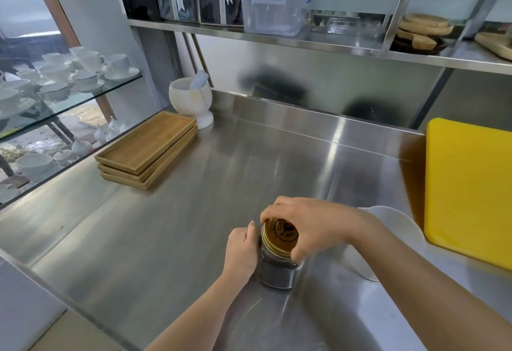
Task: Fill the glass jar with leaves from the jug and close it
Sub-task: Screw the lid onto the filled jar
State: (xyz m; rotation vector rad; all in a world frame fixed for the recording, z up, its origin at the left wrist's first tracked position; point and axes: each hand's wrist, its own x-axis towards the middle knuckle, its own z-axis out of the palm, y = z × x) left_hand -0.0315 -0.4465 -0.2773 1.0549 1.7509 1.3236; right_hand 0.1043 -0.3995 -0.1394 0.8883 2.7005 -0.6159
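counter [194, 212]: brushed steel | trays [146, 148]: matt wood | lid [279, 235]: glossy gold metal

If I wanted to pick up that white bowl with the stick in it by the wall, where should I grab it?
Grab the white mortar around its round bowl with both hands, coming from the front. It stands upright on a narrow foot, against the back wall, with the wooden trays close on its left. Probably leave the leaning pestle alone.

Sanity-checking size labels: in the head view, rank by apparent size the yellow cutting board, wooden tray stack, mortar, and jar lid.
1. yellow cutting board, cut off by the frame edge.
2. wooden tray stack.
3. mortar, farther back, so its true size is unsure.
4. jar lid, partly covered by the right hand.
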